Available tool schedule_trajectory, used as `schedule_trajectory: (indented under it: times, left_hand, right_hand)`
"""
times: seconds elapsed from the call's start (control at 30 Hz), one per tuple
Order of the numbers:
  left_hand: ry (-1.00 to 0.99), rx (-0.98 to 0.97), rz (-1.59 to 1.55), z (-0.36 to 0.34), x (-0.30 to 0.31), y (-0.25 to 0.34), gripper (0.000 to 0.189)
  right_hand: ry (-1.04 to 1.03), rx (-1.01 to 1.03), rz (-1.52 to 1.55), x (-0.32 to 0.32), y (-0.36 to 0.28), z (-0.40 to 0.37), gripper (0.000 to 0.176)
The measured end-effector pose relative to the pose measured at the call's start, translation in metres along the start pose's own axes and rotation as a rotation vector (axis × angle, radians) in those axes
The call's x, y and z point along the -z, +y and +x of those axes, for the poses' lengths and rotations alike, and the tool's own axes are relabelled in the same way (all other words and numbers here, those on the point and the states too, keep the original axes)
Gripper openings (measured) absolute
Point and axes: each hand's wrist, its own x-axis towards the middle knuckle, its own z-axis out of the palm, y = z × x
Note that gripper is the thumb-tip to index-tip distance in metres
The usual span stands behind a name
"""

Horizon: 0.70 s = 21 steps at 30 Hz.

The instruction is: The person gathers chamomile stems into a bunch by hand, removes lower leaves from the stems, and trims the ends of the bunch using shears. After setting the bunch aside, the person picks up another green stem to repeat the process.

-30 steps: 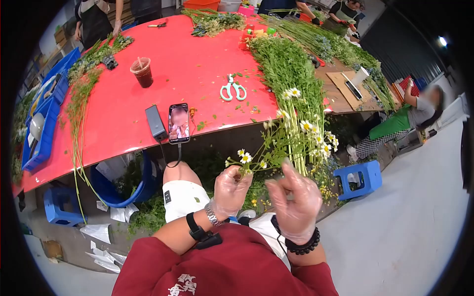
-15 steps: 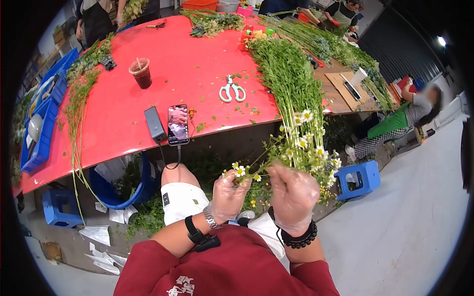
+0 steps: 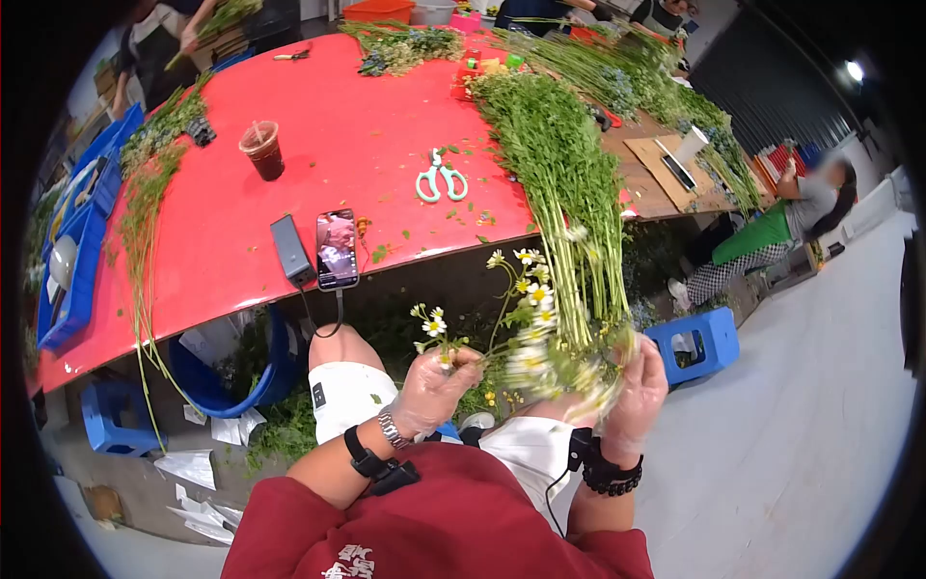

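While the left hand (image 3: pixel 436 384) pinches a daisy sprig (image 3: pixel 431 326), the right hand (image 3: pixel 639 388) grips a bunch (image 3: pixel 540 323). Scissors (image 3: pixel 439 179) lie on the table (image 3: pixel 241 222).

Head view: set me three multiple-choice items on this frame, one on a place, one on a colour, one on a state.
1. Where do the scissors lie?
A. on the table
B. in a crate
C. on the floor

2. What colour is the plastic stool at the right?
A. green
B. blue
C. white

3. What is the left hand doing?
A. lying open
B. pinching a daisy sprig
C. touching a cup

Answers:
1 A: they rest on the red tabletop among leaf scraps.
2 B: its plastic is plainly blue.
3 B: its fingers close on the sprig's stem, while the right hand grips the daisy bunch.
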Motion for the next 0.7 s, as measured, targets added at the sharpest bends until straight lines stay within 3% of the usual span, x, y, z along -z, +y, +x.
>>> schedule_trajectory:
  times: [0.13,0.17,0.23,0.3,0.33,0.43,0.47,0.5,0.57,0.6,0.63,0.67,0.7]
  left_hand:
    - [-0.069,0.152,-0.116,-0.006,-0.001,-0.007,0.015]
    - [-0.11,0.195,-0.115,-0.007,0.004,-0.009,0.018]
    - [-0.18,0.155,0.208,-0.009,0.004,0.006,0.021]
    - [-0.176,0.11,-0.417,-0.009,0.004,-0.017,0.021]
    - [-0.195,0.121,-0.264,-0.011,0.007,-0.013,0.021]
    - [-0.287,0.066,0.014,-0.011,0.016,-0.013,0.02]
    - [-0.273,0.098,-0.029,-0.014,0.017,-0.015,0.021]
    - [-0.256,0.129,-0.071,-0.015,0.013,-0.009,0.022]
    - [-0.241,0.142,-0.038,-0.014,0.006,-0.004,0.025]
    - [-0.161,0.298,-0.226,-0.01,0.002,-0.001,0.026]
    - [-0.076,0.452,-0.413,-0.008,-0.002,0.002,0.027]
    - [-0.15,0.32,-0.128,-0.014,-0.005,0.011,0.026]
    - [-0.269,0.326,-0.137,-0.011,0.003,0.009,0.025]
  right_hand:
    - [-0.328,-0.307,0.268,-0.006,-0.018,-0.008,0.013]
    - [-0.471,-0.22,0.258,-0.014,-0.029,-0.009,0.013]
    - [-0.681,-0.127,0.151,-0.015,-0.039,-0.003,0.011]
    - [-0.775,0.054,-0.001,-0.022,-0.046,0.003,0.009]
    - [-0.752,0.18,-0.07,-0.023,-0.045,0.004,0.011]
    - [-0.743,0.273,-0.087,-0.029,-0.049,0.005,0.012]
    - [-0.774,0.28,-0.032,-0.029,-0.047,0.006,0.028]
    - [-0.763,0.276,-0.027,-0.03,-0.046,0.001,0.028]
    - [-0.69,0.153,0.131,-0.033,-0.041,-0.011,0.047]
    - [-0.721,0.184,0.216,-0.035,-0.036,-0.008,0.06]
    - [-0.713,0.182,0.222,-0.033,-0.037,-0.007,0.06]
    - [-0.758,0.107,0.278,-0.032,-0.04,-0.007,0.059]
    - [-0.803,0.033,0.335,-0.032,-0.042,-0.007,0.058]
